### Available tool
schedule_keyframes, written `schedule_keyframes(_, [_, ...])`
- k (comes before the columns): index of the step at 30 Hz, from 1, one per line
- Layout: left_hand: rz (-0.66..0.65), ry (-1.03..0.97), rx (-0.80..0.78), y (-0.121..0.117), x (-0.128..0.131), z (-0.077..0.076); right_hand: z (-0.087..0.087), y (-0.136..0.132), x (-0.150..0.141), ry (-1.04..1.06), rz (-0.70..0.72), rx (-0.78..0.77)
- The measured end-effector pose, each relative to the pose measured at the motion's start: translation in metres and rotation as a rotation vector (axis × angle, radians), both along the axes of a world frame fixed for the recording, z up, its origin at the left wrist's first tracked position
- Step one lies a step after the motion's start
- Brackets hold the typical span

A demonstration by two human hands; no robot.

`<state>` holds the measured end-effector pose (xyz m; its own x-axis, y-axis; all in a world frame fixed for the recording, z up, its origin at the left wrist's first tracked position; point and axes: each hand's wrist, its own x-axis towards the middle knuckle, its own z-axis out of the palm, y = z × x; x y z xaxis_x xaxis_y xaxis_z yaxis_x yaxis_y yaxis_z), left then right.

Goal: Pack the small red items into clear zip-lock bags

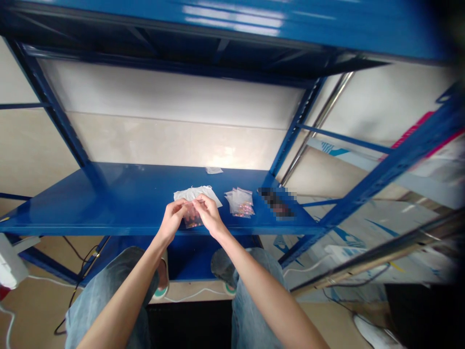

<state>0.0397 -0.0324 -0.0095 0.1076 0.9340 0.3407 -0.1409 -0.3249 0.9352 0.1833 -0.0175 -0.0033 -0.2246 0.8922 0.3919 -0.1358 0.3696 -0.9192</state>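
Observation:
Between my two hands hangs a small clear zip bag with pinkish and orange beads in its lower part. My left hand pinches the bag's top edge on one side, and my right hand pinches it on the other. Just behind my fingers lies a white cloth-like pouch on the blue shelf. To the right of my hands rests a small pile of clear zip bags, with similar beads inside.
Farther back lies a small stack of clear bags. A dark, blurred-out object sits near the shelf's right end. An upper blue shelf overhangs the work surface, and blue posts stand at the sides.

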Motion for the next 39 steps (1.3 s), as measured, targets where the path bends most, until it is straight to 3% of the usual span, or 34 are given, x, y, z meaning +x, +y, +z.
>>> schedule_keyframes(6, [0.028, -0.065, -0.047, 0.003, -0.002, -0.006, 0.004, 0.003, 0.019, -0.085, 0.066, -0.02])
schedule_keyframes(9, [-0.002, -0.057, -0.047, 0.003, -0.002, -0.007, 0.003, 0.007, 0.028, -0.101, 0.027, -0.002])
schedule_keyframes(17, [-0.159, 0.232, 0.024, -0.005, 0.006, 0.006, 0.003, 0.009, 0.055, -0.15, -0.022, 0.057])
schedule_keyframes(22, [-0.11, 0.275, 0.042, -0.008, 0.022, -0.005, -0.006, -0.005, 0.057, -0.13, 0.116, -0.024])
schedule_keyframes(27, [-0.173, 0.311, 0.015, -0.01, 0.026, -0.013, -0.014, -0.016, 0.06, -0.092, 0.096, -0.068])
schedule_keyframes(35, [-0.266, 0.378, -0.025, -0.012, 0.029, -0.013, 0.0, -0.016, 0.077, -0.126, 0.126, -0.111])
schedule_keyframes(37, [-0.252, 0.382, -0.026, -0.012, 0.027, -0.014, 0.007, -0.013, 0.084, -0.093, 0.074, -0.089])
schedule_keyframes(39, [-0.234, 0.349, -0.02, -0.011, 0.023, -0.015, 0.013, -0.009, 0.102, -0.007, -0.098, -0.038])
